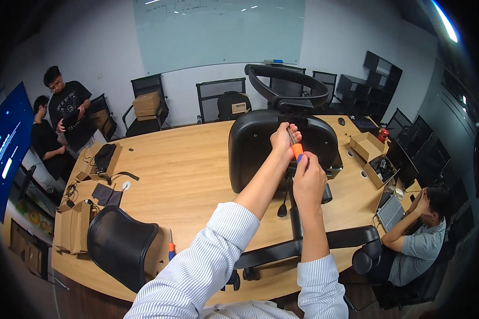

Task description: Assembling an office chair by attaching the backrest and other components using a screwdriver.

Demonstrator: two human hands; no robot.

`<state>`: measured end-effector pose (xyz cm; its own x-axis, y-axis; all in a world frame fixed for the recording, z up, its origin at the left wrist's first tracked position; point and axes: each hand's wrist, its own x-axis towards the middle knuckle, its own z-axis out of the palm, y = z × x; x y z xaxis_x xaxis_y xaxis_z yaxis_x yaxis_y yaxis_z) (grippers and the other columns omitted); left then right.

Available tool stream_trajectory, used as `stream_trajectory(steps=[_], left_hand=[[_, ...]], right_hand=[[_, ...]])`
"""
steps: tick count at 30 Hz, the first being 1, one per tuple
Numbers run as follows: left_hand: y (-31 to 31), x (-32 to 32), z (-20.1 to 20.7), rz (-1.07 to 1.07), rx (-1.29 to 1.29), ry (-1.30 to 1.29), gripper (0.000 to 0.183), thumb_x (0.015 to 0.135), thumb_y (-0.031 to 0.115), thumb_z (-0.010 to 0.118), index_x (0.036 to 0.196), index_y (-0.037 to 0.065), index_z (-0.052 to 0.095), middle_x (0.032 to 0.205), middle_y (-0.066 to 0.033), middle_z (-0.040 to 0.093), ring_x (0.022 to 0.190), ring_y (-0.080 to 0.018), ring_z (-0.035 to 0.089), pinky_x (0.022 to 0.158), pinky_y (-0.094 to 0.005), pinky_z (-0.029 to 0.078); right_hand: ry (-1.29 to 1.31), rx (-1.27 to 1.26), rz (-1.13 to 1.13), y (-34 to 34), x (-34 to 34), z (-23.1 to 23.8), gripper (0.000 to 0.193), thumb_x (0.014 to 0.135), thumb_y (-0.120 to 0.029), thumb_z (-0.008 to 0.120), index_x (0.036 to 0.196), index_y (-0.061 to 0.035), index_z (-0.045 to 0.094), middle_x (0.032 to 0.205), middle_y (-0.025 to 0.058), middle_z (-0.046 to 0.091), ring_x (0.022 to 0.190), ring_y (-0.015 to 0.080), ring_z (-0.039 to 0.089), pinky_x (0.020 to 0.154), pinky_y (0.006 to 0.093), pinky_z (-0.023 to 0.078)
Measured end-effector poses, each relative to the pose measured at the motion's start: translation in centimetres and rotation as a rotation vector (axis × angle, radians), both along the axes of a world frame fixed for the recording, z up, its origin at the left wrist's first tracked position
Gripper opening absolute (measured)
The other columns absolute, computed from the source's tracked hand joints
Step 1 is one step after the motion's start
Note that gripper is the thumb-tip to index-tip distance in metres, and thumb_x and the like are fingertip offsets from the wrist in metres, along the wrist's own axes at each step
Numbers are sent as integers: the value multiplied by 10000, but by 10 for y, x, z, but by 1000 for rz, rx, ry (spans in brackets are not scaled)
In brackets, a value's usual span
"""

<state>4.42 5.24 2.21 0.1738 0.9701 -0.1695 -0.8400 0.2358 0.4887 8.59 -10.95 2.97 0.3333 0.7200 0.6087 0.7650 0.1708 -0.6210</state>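
Note:
A black office chair seat (247, 151) lies across the table with its underside toward me. A looped black armrest (316, 94) is at its far side. My right hand (310, 181) is closed round the orange and blue handle of a screwdriver (298, 151). Higher up, my left hand (283, 139) has its fingers curled round the screwdriver's metal shaft, close to the seat underside. The tip is hard to make out. The black chair base (271, 254) with casters reaches toward me below the seat. On the table at left lies a second screwdriver (171, 249), beside a black mesh backrest (121, 242).
Cardboard boxes (72, 228) and cables sit along the wooden table's (181, 165) left side. An open carton (368, 146) stands at right. A person (423, 239) sits there by a laptop (391, 213). Two people (72, 106) stand at far left, near a large screen.

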Motion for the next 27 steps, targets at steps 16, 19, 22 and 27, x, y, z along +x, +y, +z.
stream_trajectory(steps=[16,19,22,27], left_hand=[[-13,3,14,73,-105,-24,165,938,150,551,931,-12,582,849,-117,659,653,-217,650,622,-321,616],[-6,-2,5,81,-105,-47,144,926,118,601,950,-23,585,851,-137,661,656,-253,669,619,-348,626],[-4,-5,3,56,-107,-76,138,903,82,610,967,-36,583,854,-162,662,654,-285,680,614,-382,633],[6,-6,-1,81,-116,-12,146,890,79,590,927,-61,576,855,-165,661,662,-283,679,629,-383,632]], right_hand=[[-142,106,-14,-4,0,7,336,719,87,707,1036,-3,643,1095,120,558,1018,321,533,881,415,471],[-70,93,32,-9,-4,9,334,722,95,703,1038,5,644,1101,122,558,1011,323,537,888,420,462],[-69,102,21,-11,-3,2,324,726,92,705,1033,7,648,1095,125,558,998,323,538,879,421,463],[4,151,2,-8,-9,1,336,790,27,713,1111,10,616,1094,180,592,1008,376,601,860,443,498]])
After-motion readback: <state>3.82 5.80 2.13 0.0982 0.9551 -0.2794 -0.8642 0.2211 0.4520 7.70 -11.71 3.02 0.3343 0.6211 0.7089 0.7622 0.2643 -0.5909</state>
